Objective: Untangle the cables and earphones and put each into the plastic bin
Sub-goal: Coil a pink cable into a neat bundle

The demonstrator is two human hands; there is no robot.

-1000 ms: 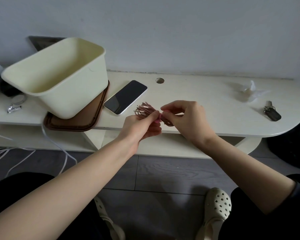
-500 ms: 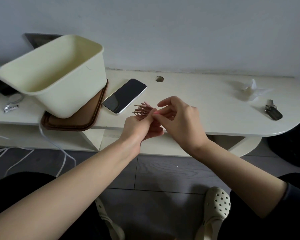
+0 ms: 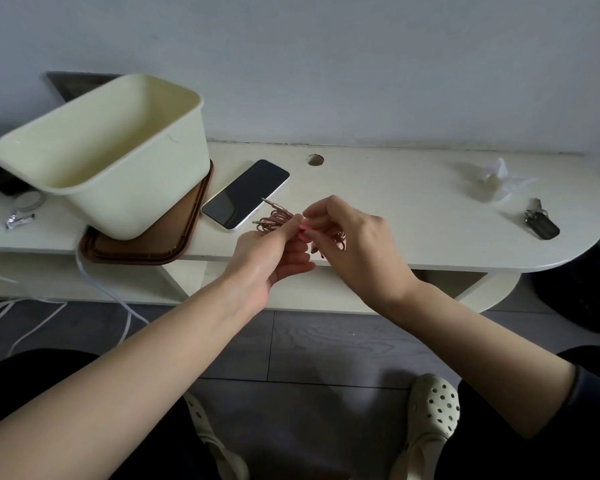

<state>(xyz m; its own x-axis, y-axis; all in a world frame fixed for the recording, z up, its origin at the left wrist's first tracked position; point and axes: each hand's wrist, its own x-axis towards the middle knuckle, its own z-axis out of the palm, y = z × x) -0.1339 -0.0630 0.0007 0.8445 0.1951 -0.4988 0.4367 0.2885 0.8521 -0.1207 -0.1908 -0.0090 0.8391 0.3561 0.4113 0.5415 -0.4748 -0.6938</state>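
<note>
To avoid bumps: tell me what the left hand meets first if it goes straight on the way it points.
Probably the right hand, just ahead of the left hand; both pinch the pink coiled cable between them. Depth is unclear.

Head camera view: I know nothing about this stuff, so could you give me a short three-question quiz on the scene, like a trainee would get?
1. True or false: the pink cable bundle already lies inside the plastic bin.
2. What lies flat on the table just right of the bin? A) a phone B) a mug C) a book
3. Fill in: the bin rests on a brown ____.

Key
1. False: the left hand and the right hand hold it, outside the bin.
2. A
3. tray
</note>
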